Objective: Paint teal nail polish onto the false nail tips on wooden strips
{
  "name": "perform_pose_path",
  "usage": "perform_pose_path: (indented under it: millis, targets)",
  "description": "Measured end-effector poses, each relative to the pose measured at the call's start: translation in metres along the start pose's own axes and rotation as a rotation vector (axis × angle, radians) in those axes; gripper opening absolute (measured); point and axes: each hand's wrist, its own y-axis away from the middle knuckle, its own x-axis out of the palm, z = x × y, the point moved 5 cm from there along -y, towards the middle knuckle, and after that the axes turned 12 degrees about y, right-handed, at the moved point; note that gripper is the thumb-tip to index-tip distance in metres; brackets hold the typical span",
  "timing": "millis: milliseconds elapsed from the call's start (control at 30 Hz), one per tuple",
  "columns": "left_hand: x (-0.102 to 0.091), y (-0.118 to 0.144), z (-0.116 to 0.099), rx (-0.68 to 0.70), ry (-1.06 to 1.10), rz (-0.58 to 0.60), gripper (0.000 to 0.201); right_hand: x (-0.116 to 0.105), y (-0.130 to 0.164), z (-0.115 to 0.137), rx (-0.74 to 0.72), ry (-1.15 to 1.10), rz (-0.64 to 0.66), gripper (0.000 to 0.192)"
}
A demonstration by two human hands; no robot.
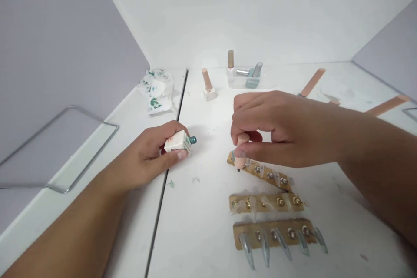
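My left hand (pixel 146 154) is clamped around a small square nail polish bottle (pixel 177 142), tipped onto its side so the open teal neck points toward my right grip. My right hand (pixel 276 128) has thumb and fingers closed on the peach handle of the polish brush (pixel 241 150), with the bristle end down on the first false nail of the top nail strip (pixel 260 173), directly under that grip.

The biggest risk, as I judge it, is the bottle: lying nearly flat with no cap, it could let teal polish run out onto the white bench (pixel 202 234) below my left grip, where a few teal flecks already sit. Next, my right palm hovers over the rest of that strip, so a dropped wrist could smear wet polish or knock the strip askew. The two other strips, middle strip (pixel 265 203) and near strip (pixel 276 235), lie just nearer me than my right grip and are loose on the bench, so a nudge would shift them.

As for containers, a clear tray (pixel 245 79) well beyond my right grip holds three polish bottles, one upright and the others leaning. A capped bottle (pixel 208 86) stands alone to its left. A teal-stained wipe (pixel 156 89) lies beyond my left grip.
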Motion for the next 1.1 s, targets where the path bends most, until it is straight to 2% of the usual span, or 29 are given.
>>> perform_pose_path:
  millis: [233,433,600,733,867,933,1033,1100]
  targets:
    - [0.0,0.001,0.001,-0.022,0.017,-0.016,0.024,0.007,-0.002,-0.006,0.109,0.061,0.058,0.029]
    - [0.0,0.0,0.002,-0.026,0.071,-0.022,0.026,0.006,0.0,-0.008,0.136,0.013,0.053,0.028]
    - [-0.002,-0.001,0.001,-0.035,0.089,-0.056,0.028,0.001,0.007,-0.007,0.183,0.089,0.049,0.027]
    - [-0.004,-0.002,0.002,-0.013,0.081,-0.076,0.03,-0.017,0.022,-0.001,0.172,0.045,-0.092,0.023]
    - [-0.005,-0.003,0.002,0.016,0.081,-0.088,0.032,-0.029,0.054,0.006,0.129,-0.135,-0.372,0.009]
    - [-0.003,-0.003,0.003,0.025,0.086,-0.091,0.031,-0.024,0.077,0.001,0.219,-0.275,-0.488,0.01]
    - [0.004,-0.004,0.0,0.05,0.113,-0.107,0.031,0.0,0.11,-0.014,0.496,-0.469,-0.6,0.014]
    - [0.011,-0.004,-0.008,0.079,0.153,-0.144,0.032,0.02,0.123,-0.021,0.615,-0.667,-0.667,0.018]
